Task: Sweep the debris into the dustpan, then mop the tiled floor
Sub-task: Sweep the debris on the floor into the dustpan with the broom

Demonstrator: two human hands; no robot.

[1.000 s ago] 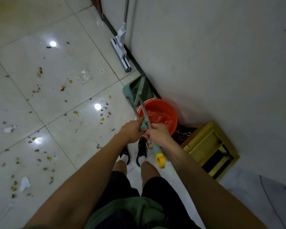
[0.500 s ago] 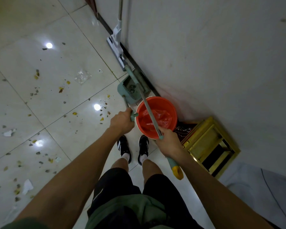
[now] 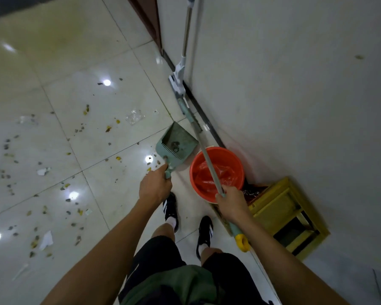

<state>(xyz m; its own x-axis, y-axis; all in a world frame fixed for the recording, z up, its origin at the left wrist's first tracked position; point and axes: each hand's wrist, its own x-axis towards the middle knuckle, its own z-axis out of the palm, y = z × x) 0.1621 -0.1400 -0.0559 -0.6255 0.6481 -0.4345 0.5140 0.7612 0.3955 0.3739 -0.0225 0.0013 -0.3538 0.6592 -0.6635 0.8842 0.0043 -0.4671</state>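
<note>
My left hand (image 3: pixel 155 187) grips the handle of a green dustpan (image 3: pixel 177 143), which hangs tilted above the floor with a little dirt inside. My right hand (image 3: pixel 231 201) grips the metal shaft of a broom (image 3: pixel 204 150); its yellow-tipped handle end points back past my wrist and its head lies near the wall's base. Leaves, scraps and paper bits (image 3: pixel 79 130) are scattered over the glossy tiled floor (image 3: pixel 53 62) to my left. A flat mop (image 3: pixel 180 69) leans against the wall ahead.
An orange bucket (image 3: pixel 238 159) with a red plastic bag inside stands by the wall, under the broom shaft. A yellow wooden stool (image 3: pixel 282 208) sits to its right. My feet in black shoes (image 3: pixel 171 208) are just behind the bucket. The wall runs along the right.
My hands have separated: the left drew the dustpan away to the left, and the right swung the broom out over the bucket towards the wall. The view tilted up.
</note>
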